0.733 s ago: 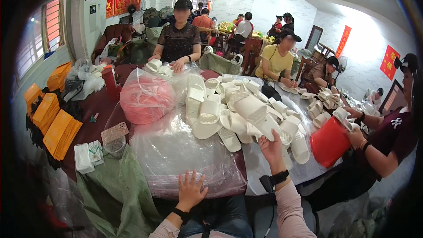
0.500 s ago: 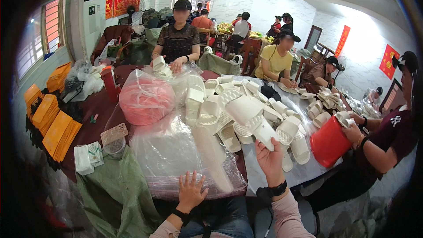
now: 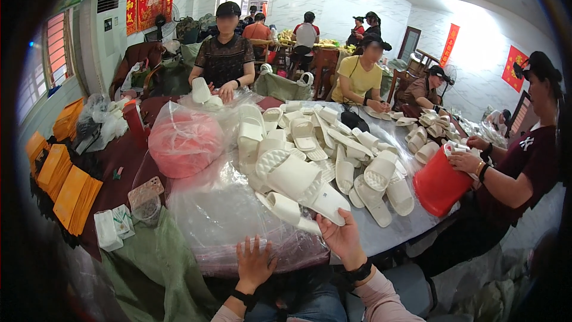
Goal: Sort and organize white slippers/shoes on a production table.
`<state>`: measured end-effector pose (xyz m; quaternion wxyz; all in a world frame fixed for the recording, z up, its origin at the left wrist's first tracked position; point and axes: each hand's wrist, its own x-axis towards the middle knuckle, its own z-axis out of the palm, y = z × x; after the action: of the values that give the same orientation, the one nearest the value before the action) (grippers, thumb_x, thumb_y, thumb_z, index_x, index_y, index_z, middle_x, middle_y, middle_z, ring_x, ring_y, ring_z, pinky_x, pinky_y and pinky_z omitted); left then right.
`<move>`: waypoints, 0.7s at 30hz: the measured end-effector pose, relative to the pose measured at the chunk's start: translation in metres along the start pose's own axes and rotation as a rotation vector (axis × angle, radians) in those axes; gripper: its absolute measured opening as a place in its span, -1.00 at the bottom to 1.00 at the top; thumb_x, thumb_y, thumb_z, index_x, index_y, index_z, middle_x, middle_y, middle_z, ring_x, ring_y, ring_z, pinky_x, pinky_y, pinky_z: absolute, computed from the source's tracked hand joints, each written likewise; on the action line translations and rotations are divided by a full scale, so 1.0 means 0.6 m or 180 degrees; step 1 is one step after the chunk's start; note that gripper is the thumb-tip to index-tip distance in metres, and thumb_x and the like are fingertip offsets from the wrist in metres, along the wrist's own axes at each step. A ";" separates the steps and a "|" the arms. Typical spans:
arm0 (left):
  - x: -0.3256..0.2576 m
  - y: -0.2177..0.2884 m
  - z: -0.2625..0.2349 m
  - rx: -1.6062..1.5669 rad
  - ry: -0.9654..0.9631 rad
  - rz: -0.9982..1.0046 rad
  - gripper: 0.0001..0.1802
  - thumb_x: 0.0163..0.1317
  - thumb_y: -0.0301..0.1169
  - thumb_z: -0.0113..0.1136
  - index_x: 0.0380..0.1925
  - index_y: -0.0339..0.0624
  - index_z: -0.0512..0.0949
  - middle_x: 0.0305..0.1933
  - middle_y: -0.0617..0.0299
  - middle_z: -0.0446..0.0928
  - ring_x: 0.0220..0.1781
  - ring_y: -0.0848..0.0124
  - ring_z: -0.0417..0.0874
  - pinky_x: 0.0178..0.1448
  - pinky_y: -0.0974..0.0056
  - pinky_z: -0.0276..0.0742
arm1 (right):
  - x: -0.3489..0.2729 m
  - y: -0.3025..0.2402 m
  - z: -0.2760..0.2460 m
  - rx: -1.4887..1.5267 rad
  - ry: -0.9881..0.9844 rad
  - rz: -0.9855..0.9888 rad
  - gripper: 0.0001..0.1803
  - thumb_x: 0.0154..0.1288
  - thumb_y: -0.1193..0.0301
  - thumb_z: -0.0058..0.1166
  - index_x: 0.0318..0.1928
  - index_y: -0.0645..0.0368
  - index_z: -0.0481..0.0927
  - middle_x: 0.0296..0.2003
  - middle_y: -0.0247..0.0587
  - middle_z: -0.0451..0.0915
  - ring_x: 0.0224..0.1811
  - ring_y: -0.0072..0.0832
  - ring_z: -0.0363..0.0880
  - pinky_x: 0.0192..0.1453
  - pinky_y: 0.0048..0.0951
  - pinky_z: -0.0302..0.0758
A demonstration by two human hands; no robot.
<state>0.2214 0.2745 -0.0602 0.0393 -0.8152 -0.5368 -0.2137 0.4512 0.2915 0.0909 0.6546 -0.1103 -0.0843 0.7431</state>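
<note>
My right hand pinches the heel end of a white slide slipper between thumb and fingers. The slipper is tilted, its broad strap pointing away from me toward the pile. Just below it lies another white slipper, whose heel end reaches close to my right fingers. My left hand rests with fingers spread on the clear plastic sheeting near the table's front edge, holding nothing. Beyond my hands, a heap of white slippers covers the middle of the table.
A pink bundle in clear plastic stands left of the heap. At right, a person holds a tilted red bucket. Orange packets, tissue packs and a phone on a clear tub lie leftward. Co-workers sit across the table.
My right hand has moved left and nearer to me, bringing the slipper with it. My left hand stays flat on the plastic. The whole view has shifted slightly.
</note>
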 end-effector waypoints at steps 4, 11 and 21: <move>-0.002 0.000 0.003 0.0056 0.0043 0.0027 -0.42 0.14 0.05 0.05 0.15 0.11 0.41 0.31 -0.02 0.22 0.35 -0.10 0.15 0.36 -0.29 -0.07 | 0.000 -0.010 -0.009 0.0007 -0.0252 -0.0133 -0.57 0.28 0.41 -0.06 0.12 0.35 0.31 -0.11 0.00 0.57 -0.33 -0.29 0.58 0.24 -0.23 0.40; -0.003 -0.003 0.005 0.0054 0.0047 0.0053 -0.38 0.14 0.09 0.04 0.17 0.07 0.41 0.30 -0.06 0.25 0.36 -0.13 0.13 0.38 -0.29 -0.13 | -0.007 0.025 -0.039 -0.0188 -0.0139 0.0117 -0.57 0.31 0.42 -0.09 0.15 0.34 0.29 -0.04 0.01 0.54 -0.23 -0.24 0.59 0.19 -0.24 0.45; -0.005 -0.002 0.010 -0.0291 -0.0310 -0.0179 -0.22 0.11 0.14 0.03 0.30 0.03 0.27 0.38 -0.01 0.19 0.43 -0.20 -0.01 0.40 -0.37 -0.31 | 0.007 0.066 -0.120 -0.0542 0.0111 0.0736 -0.62 0.37 0.41 -0.12 0.14 0.31 0.29 0.02 -0.03 0.48 -0.06 -0.26 0.54 0.04 -0.35 0.54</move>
<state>0.2208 0.2741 -0.0671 -0.0301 -0.8102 -0.5505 -0.1992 0.4329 0.2889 0.0106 0.5543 -0.1872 -0.1224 0.8017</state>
